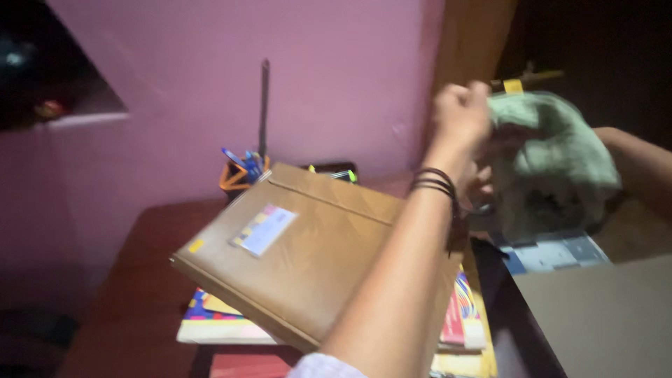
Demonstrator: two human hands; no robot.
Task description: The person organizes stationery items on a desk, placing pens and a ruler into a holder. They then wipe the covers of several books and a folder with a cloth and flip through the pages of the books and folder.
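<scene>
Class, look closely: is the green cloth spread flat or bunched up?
Bunched up. The green cloth hangs in crumpled folds, gripped by the left hand.

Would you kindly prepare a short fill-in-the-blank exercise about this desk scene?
1. Both hands hold a pale ____ cloth.
2. The left hand has dark bands around its ____.
3. The brown-covered book lies on top of a ____ of books.
4. The wall behind the pen holder is ____.

Missing words: green; wrist; stack; pink
</scene>
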